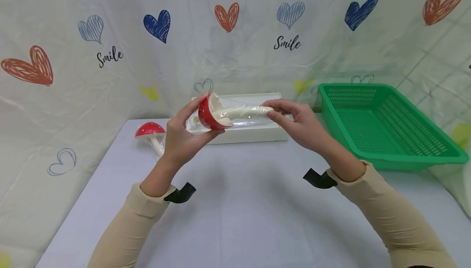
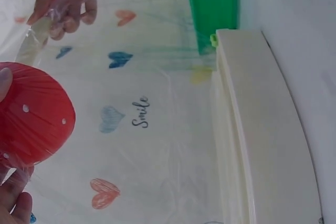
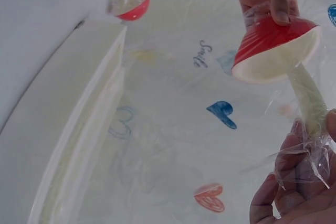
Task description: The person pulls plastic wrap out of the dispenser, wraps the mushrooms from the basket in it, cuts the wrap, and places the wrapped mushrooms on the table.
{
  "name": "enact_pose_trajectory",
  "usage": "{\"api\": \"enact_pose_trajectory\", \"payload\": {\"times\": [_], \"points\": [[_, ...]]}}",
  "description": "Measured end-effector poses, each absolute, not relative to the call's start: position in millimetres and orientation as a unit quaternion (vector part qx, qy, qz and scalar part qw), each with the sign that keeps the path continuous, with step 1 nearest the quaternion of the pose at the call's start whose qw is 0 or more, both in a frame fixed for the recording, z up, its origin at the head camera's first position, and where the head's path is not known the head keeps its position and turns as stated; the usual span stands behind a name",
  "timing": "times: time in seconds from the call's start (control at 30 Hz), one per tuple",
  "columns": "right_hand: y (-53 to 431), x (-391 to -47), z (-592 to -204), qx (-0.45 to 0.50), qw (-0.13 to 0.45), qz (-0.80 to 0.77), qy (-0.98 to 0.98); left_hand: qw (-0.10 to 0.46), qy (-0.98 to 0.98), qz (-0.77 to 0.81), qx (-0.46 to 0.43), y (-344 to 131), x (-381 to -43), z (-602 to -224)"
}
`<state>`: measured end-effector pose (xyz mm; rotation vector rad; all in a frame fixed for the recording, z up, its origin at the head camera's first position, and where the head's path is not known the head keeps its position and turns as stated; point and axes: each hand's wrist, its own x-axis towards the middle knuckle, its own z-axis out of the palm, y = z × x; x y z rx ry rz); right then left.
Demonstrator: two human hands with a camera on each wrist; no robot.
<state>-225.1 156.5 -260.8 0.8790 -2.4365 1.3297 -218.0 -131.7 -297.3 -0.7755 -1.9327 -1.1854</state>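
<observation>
A toy mushroom (image 1: 210, 114) with a red, white-dotted cap and a cream stem lies sideways between both hands, wrapped in clear plastic. My left hand (image 1: 184, 133) grips the red cap with thumb and fingers on opposite sides of it. At the stem's far end, my right hand (image 1: 296, 120) pinches the stem and the loose plastic. The cap's pale underside shows in the right wrist view. Behind the hands stands a white box (image 1: 250, 134), partly hidden by the mushroom. A second wrapped red mushroom (image 1: 150, 129) lies on the table left of my left hand.
A green plastic basket (image 1: 393, 159) with slotted walls stands at the right, beside the white box. The table is covered in pale cloth (image 1: 239, 210). A sheet printed with hearts (image 1: 243, 55) hangs behind it. Black straps show at both cuffs.
</observation>
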Motion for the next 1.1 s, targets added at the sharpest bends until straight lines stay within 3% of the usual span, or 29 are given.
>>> {"api": "enact_pose_trajectory", "payload": {"times": [0.77,1.1], "points": [[158,-216,-253,0.32,0.138,0.437,-0.829,0.371,-0.743,-0.461,-0.314,-131,-210,-289],[170,-211,-267,0.311,0.1,0.427,-0.844,0.291,-0.779,-0.457,-0.316,-133,-195,-300]]}}
